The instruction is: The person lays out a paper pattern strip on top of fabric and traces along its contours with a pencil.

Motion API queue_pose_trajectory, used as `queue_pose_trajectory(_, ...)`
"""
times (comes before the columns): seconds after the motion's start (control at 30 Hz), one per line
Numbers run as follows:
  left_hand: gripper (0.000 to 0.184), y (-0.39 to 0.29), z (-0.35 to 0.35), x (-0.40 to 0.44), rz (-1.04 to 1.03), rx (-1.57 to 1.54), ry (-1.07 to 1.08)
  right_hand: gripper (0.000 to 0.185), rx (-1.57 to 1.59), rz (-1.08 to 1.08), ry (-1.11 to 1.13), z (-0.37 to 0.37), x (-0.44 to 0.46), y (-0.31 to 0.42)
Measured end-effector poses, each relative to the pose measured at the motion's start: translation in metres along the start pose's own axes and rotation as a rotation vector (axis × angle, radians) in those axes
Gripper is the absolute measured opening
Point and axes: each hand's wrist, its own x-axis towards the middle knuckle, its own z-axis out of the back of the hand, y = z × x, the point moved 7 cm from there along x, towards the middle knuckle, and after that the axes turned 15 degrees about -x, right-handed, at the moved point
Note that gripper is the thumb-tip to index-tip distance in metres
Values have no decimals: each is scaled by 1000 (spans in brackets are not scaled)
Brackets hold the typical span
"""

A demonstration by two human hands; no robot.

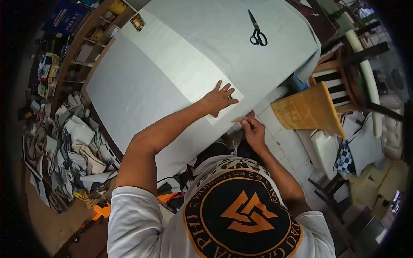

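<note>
My left hand (218, 100) lies flat with fingers spread on the near end of a long white strip (172, 64). Under the strip, a large grey sheet of material (137, 81) covers the table. Just off the strip's near corner, my right hand (253, 130) pinches a yellow pencil (237, 121), its tip pointing left toward the grey material. Whether the tip touches the surface I cannot tell. Black-handled scissors (257, 32) rest on the grey material at the far right of the table.
A small box-like item (137, 23) sits by the strip's far end. Shelves (84, 56) line the left side, above a heap of fabric scraps (69, 146). Right of the table edge are a yellow padded piece (303, 107) and wooden chair frames (333, 77) on a tiled floor.
</note>
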Motion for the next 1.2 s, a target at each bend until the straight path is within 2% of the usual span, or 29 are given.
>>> queue_pose_trajectory(0.07,114,-1,1,5,-13,23,-14,18,-30,1,27,-15,4,-3)
queue_pose_trajectory(0.2,123,-5,-4,17,-10,34,-21,17,-17,66,49,-36,12,15)
queue_pose_trajectory(0.4,126,-10,-4,21,1,46,41,15,-127,127,108,-51,10,20)
queue_pose_trajectory(1.2,126,-15,-1,30,5,8,41,14,-182,129,97,-57,10,9)
